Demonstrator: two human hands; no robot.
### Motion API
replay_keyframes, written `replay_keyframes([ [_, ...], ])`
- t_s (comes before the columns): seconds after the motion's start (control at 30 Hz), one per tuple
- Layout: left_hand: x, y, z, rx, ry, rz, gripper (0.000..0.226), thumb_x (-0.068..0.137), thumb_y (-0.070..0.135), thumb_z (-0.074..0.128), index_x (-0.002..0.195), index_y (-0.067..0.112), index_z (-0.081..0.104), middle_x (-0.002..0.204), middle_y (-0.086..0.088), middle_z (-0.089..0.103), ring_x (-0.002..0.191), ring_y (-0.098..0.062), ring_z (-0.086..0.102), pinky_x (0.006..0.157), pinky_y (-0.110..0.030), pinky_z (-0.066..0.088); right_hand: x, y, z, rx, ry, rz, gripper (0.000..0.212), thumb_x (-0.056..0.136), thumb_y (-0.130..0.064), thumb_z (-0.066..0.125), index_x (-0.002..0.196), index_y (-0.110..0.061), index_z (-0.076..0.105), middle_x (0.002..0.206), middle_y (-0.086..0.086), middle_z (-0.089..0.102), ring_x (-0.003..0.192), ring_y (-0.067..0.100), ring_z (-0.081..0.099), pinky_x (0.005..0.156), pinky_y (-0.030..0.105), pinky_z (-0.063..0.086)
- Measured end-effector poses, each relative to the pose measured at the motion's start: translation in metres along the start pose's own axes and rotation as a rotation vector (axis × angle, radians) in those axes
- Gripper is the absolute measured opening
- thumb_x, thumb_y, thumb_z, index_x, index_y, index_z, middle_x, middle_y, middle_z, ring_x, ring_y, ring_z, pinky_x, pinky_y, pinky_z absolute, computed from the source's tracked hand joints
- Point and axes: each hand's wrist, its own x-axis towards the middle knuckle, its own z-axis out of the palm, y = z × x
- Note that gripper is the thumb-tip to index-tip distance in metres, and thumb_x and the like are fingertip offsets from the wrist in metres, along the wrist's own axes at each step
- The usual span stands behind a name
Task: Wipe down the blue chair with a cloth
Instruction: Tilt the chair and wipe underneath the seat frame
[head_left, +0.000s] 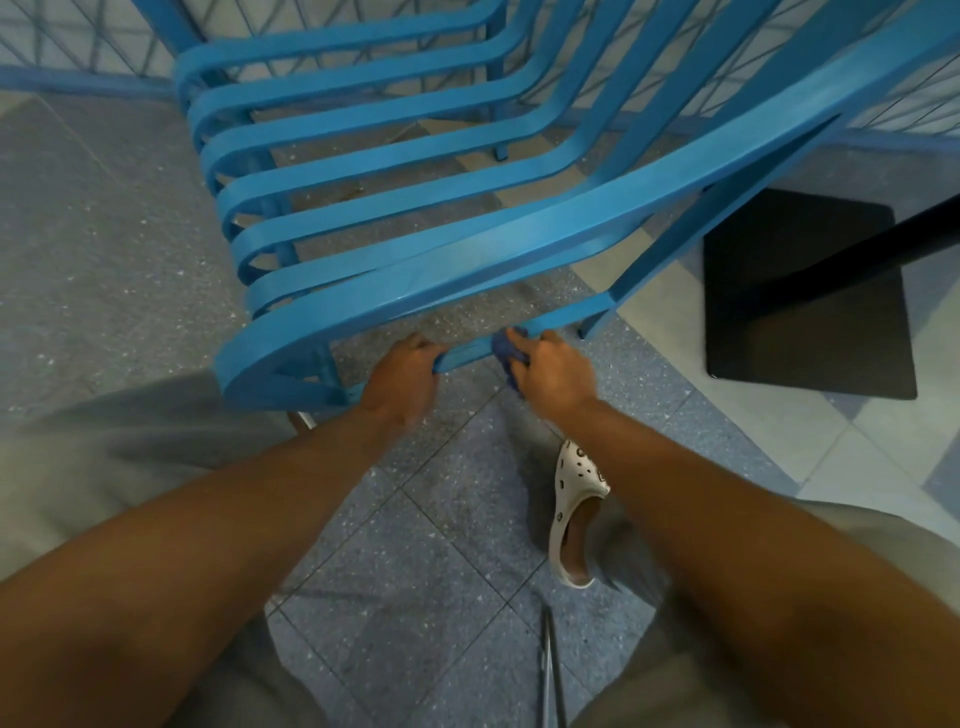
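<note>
Head view, looking down: one blue chair (415, 208) of curved slats, standing on a speckled grey tiled floor (104, 234), its wide outer band sweeping from lower left to upper right. Below that band runs a low blue crossbar (566, 314) between the legs. Left hand (402, 376): fingers curled over the crossbar's left part, gripping it. Right hand (556, 371): closed around a dark blue cloth (506, 351), which is bunched against the crossbar just right of the left hand; a fold of the cloth hangs below the bar. Both forearms are bare and reach forward from the bottom corners of the view. Grey garment visible at lower left and lower right, blurred. One white clog (574, 514) with small dark ornaments, worn on a foot, on the floor beneath the right forearm. One black square base plate (810, 296) with a dark post rising from it, on the floor right of the chair. Blue mesh railing (78, 47) along the top edge, behind the chair. A thin metal rod (553, 670) at the bottom edge.
</note>
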Motion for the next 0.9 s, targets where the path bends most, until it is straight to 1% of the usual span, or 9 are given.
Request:
replay_keyframes([
  [0.07,-0.004,-0.004,-0.001,0.039,0.027,0.004,0.034,0.093,0.003,0.062,0.126,0.008,0.066,0.115,-0.016,0.063,0.106,-0.034,0.059,0.09,-0.042,0.052,0.005,0.016,-0.012,0.073,0.07,0.113,0.036,0.106,-0.031,0.047,0.14,-0.025,0.057,0.111,0.012,0.067,0.093,0.032,0.067,0.074,0.039,0.056],
  [0.2,-0.012,-0.006,-0.003,0.087,0.07,-0.037,0.029,0.091,0.005,0.066,0.12,0.007,0.069,0.109,-0.018,0.065,0.102,-0.035,0.06,0.086,-0.044,0.054,0.008,0.001,-0.011,0.294,0.095,0.327,0.021,0.099,-0.028,0.05,0.107,-0.026,0.069,0.092,0.01,0.073,0.078,0.03,0.071,0.071,0.044,0.062],
  [0.3,-0.015,-0.006,-0.001,0.101,0.093,-0.05,0.031,0.089,0.004,0.068,0.12,0.008,0.07,0.108,-0.019,0.066,0.101,-0.037,0.06,0.085,-0.045,0.055,-0.001,-0.023,0.009,0.31,0.038,0.205,0.019,0.092,-0.03,0.047,0.104,-0.028,0.062,0.09,0.007,0.069,0.074,0.028,0.068,0.067,0.045,0.061],
  [0.43,-0.016,-0.006,-0.001,0.124,0.071,-0.063,0.034,0.091,0.003,0.066,0.124,0.01,0.067,0.113,-0.017,0.063,0.105,-0.035,0.059,0.086,-0.045,0.055,-0.006,-0.03,0.002,0.067,-0.068,-0.002,0.034,0.104,-0.026,0.048,0.137,-0.018,0.055,0.111,0.015,0.065,0.091,0.034,0.066,0.071,0.039,0.053],
  [0.5,-0.016,-0.006,-0.002,0.128,0.052,-0.063,0.034,0.092,0.003,0.066,0.125,0.01,0.067,0.115,-0.016,0.063,0.106,-0.034,0.059,0.086,-0.045,0.055,0.001,-0.015,-0.008,0.034,-0.082,0.008,0.036,0.104,-0.027,0.049,0.139,-0.023,0.055,0.113,0.014,0.066,0.094,0.033,0.066,0.073,0.04,0.054],
  [0.63,-0.014,-0.007,-0.003,0.107,0.032,-0.082,0.035,0.093,0.003,0.065,0.126,0.011,0.066,0.116,-0.014,0.062,0.106,-0.031,0.059,0.087,-0.044,0.056,0.022,0.005,-0.03,0.079,-0.106,0.235,0.021,0.099,-0.023,0.055,0.115,-0.02,0.068,0.097,0.007,0.072,0.088,0.029,0.071,0.078,0.043,0.061],
  [0.7,-0.014,-0.005,-0.003,0.115,0.03,-0.09,0.034,0.092,0.003,0.066,0.125,0.012,0.067,0.114,-0.014,0.062,0.104,-0.03,0.06,0.086,-0.044,0.057,0.026,-0.003,-0.033,0.067,-0.116,0.3,0.008,0.096,-0.021,0.061,0.101,-0.016,0.064,0.096,0.004,0.07,0.086,0.026,0.07,0.074,0.039,0.061],
  [0.8,-0.014,-0.006,-0.002,0.104,0.039,-0.092,0.033,0.093,0.004,0.065,0.124,0.014,0.066,0.112,-0.012,0.062,0.102,-0.029,0.06,0.085,-0.044,0.057,0.02,-0.027,-0.018,0.095,-0.094,0.224,0.015,0.092,-0.015,0.061,0.093,-0.027,0.053,0.095,0.002,0.068,0.074,0.022,0.061,0.061,0.033,0.05],
  [0.9,-0.013,-0.009,-0.001,0.109,0.045,-0.082,0.037,0.094,0.005,0.063,0.129,0.015,0.064,0.115,-0.014,0.061,0.105,-0.033,0.059,0.086,-0.045,0.056,0.005,-0.048,-0.003,0.202,-0.073,0.097,0.014,0.093,-0.013,0.055,0.089,-0.026,0.058,0.083,0.007,0.067,0.068,0.026,0.064,0.059,0.034,0.055],
])
